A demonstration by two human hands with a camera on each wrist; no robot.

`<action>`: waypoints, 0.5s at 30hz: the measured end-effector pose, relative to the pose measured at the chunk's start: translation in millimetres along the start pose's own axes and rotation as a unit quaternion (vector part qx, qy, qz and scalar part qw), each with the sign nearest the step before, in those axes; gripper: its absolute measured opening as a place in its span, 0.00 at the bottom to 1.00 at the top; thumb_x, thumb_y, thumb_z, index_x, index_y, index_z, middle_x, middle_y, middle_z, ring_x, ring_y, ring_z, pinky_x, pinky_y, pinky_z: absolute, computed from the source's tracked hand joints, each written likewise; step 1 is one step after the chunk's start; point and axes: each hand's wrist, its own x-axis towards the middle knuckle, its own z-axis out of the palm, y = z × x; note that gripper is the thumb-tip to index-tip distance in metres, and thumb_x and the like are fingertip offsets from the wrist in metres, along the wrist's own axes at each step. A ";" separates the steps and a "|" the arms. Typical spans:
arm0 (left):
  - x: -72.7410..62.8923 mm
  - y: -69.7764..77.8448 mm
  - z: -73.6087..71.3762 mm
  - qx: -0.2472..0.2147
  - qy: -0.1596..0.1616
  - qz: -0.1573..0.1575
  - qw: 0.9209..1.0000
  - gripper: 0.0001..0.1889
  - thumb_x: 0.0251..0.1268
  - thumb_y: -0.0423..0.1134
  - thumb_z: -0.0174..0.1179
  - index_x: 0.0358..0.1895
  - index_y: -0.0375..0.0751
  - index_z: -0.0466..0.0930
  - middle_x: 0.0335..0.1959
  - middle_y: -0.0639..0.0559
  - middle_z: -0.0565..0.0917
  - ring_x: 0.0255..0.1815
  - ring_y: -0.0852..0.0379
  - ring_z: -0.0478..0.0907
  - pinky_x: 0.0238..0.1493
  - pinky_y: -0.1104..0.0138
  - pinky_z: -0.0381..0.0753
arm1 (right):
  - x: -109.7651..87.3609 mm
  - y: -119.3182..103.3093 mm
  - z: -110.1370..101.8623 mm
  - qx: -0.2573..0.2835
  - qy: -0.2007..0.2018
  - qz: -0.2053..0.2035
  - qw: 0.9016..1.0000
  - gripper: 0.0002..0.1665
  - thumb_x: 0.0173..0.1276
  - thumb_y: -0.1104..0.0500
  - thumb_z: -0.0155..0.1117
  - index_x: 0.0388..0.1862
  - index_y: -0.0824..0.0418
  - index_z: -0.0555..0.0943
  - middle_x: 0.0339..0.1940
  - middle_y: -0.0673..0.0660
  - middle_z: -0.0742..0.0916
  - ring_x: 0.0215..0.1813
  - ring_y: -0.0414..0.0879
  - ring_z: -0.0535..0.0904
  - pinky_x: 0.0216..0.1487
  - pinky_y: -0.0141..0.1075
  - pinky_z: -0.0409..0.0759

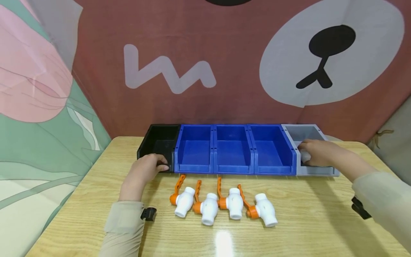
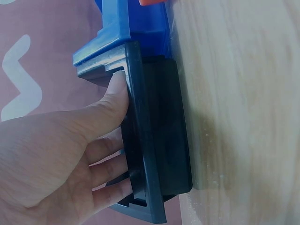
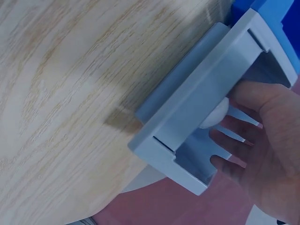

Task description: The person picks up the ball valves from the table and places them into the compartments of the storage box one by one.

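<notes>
My left hand [image 1: 148,167] reaches into the black bin [image 1: 162,134] at the left end of the row. In the left wrist view its thumb [image 2: 117,84] lies at the bin's front rim, while the fingertips are hidden inside. At the other end, my right hand [image 1: 316,151] is in the grey bin [image 1: 303,130]. Its thumb and forefinger hold a white rounded part [image 3: 217,115], mostly hidden by the bin's front wall. Between the arms, several white ball valves [image 1: 235,204] with orange handles lie side by side on the table.
Three blue bins [image 1: 231,168] stand between the black and grey ones, forming one row along the back of the wooden table [image 1: 289,235]. Behind them hangs a printed cloth [image 1: 237,96]. Another cloth with a green and pink print [image 1: 38,150] hangs at the left.
</notes>
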 end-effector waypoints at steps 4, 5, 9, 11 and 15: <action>0.3 1.0 -0.1 0.000 0.000 -0.002 1.000 0.08 0.65 0.42 0.66 0.41 0.42 0.87 0.41 0.47 0.86 0.42 0.46 0.81 0.49 0.49 0.80 | -7.7 -3.5 -2.0 -0.004 0.021 0.003 1.000 0.22 0.58 0.60 0.73 0.49 0.69 0.82 0.46 0.64 0.83 0.49 0.65 0.81 0.47 0.59 0.80; 0.3 0.9 0.0 0.000 0.000 -0.002 1.000 0.08 0.65 0.42 0.66 0.41 0.42 0.87 0.41 0.47 0.86 0.42 0.46 0.81 0.49 0.49 0.80 | -9.3 -4.2 -2.4 -0.006 0.026 0.007 1.000 0.21 0.60 0.59 0.73 0.49 0.69 0.82 0.46 0.64 0.84 0.49 0.64 0.81 0.46 0.59 0.80; 0.2 0.1 0.4 0.000 0.001 0.000 1.000 0.08 0.65 0.42 0.66 0.41 0.42 0.87 0.41 0.47 0.86 0.43 0.46 0.81 0.49 0.49 0.80 | -16.3 -6.3 -4.6 -0.021 0.047 0.011 0.999 0.19 0.62 0.57 0.72 0.48 0.66 0.83 0.42 0.60 0.85 0.43 0.59 0.83 0.42 0.55 0.82; 0.2 -0.3 0.5 -0.001 0.001 0.001 1.000 0.08 0.65 0.42 0.66 0.41 0.42 0.87 0.41 0.47 0.86 0.43 0.45 0.81 0.49 0.49 0.80 | -20.0 -6.5 -4.7 -0.030 0.064 0.007 0.997 0.18 0.61 0.56 0.73 0.47 0.65 0.84 0.40 0.58 0.86 0.40 0.56 0.84 0.40 0.53 0.83; 0.3 -0.8 0.7 -0.002 0.001 0.003 1.000 0.08 0.65 0.42 0.66 0.41 0.42 0.87 0.42 0.47 0.86 0.44 0.45 0.82 0.49 0.49 0.80 | -28.2 -9.7 -4.6 -0.038 0.103 -0.005 0.994 0.17 0.60 0.57 0.74 0.45 0.65 0.84 0.37 0.56 0.86 0.37 0.53 0.83 0.39 0.51 0.82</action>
